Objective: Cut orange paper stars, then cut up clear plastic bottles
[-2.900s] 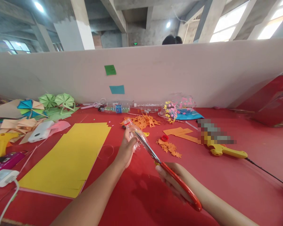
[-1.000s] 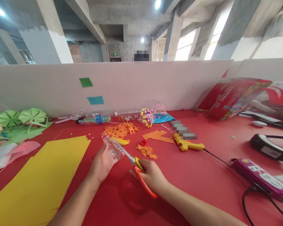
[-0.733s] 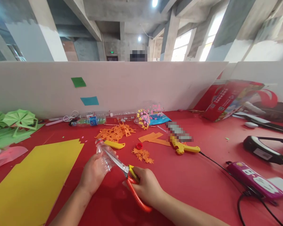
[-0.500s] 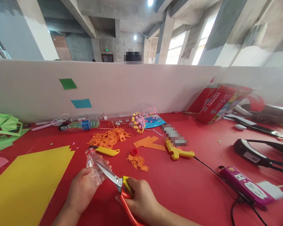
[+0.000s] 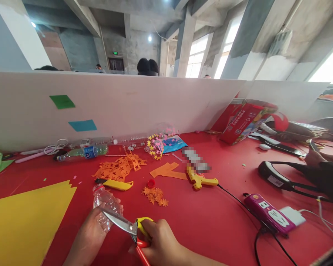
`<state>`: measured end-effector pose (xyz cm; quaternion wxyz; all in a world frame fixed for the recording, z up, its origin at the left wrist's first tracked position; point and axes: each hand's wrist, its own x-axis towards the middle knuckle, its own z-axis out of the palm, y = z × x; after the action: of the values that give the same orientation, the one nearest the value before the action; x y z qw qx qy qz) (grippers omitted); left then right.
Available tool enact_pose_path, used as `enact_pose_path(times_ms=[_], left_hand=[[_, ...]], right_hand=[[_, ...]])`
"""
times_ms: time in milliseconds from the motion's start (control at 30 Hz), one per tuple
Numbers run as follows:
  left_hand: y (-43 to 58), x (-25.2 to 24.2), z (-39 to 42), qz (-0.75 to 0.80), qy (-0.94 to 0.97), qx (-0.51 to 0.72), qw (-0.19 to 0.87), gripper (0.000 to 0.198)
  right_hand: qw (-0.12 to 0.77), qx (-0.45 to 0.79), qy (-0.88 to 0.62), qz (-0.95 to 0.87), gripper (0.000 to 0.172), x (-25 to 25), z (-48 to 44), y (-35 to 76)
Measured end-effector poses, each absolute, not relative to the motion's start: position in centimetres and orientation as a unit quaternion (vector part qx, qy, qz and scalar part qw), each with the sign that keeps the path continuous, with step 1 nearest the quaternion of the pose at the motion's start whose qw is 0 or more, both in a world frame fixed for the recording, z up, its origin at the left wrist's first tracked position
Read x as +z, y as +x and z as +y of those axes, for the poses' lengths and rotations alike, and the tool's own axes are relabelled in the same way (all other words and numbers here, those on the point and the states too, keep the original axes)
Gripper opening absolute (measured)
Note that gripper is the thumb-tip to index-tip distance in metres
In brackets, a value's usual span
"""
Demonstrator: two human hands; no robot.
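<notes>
My left hand [image 5: 90,231] is wrapped round a small clear plastic bottle [image 5: 108,201] with a red ring at its neck, tilted above the red table. In my right hand [image 5: 162,238] is a pair of scissors [image 5: 120,222] with yellow and red handles. Their blades point left and overlap the bottle's side; whether they cut into it I cannot tell. Just beyond the bottle lies a yellow utility knife [image 5: 118,184]. A red bottle cap [image 5: 151,183] and a small heap of orange paper stars [image 5: 155,195] lie to the right of it.
Yellow paper sheets [image 5: 30,218] lie at left, orange scraps [image 5: 119,166] farther back. A yellow glue gun [image 5: 199,180] and a purple power strip [image 5: 269,214] with cables are at right. Plastic bottles [image 5: 88,151] line the white partition [image 5: 122,107]. Another person's hand [image 5: 316,157] shows at far right.
The view has turned slightly right, so things appear shifted left. Both hands keep hold of the bottle and scissors, and the blades still lie across the bottle.
</notes>
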<state>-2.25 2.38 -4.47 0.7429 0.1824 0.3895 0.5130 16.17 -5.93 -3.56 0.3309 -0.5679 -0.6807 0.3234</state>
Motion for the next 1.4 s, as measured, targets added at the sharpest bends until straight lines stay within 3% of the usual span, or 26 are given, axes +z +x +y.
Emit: enact_pose_path(times_ms=[267,533,800,1033,1400], left_hand=[[-0.2,-1.7,0.8,0.362,0.272,0.517,0.726,0.050],[0.0,-2.1,1.4,0.337,0.287,0.539,0.716,0.032],[-0.1,1.2,1.6,0.342,0.279,0.540,0.717,0.021],[1.9,1.2,1.9,0.359,0.234,0.557,0.712,0.015],[1.8,-2.8,1.5,0.474,0.289,0.506,0.660,0.047]], right_hand=[[0.299,0.230,-0.571,-0.730,0.043,-3.1,-5.5,17.6],[0.265,0.264,-0.601,-0.706,0.043,-1.7,-5.1,17.7],[0.270,0.240,-0.607,-0.708,0.040,1.0,-3.7,19.3],[0.291,0.244,-0.584,-0.718,0.041,-0.6,-3.5,20.2],[0.307,0.305,-0.553,-0.712,0.038,-2.8,-4.7,20.0]])
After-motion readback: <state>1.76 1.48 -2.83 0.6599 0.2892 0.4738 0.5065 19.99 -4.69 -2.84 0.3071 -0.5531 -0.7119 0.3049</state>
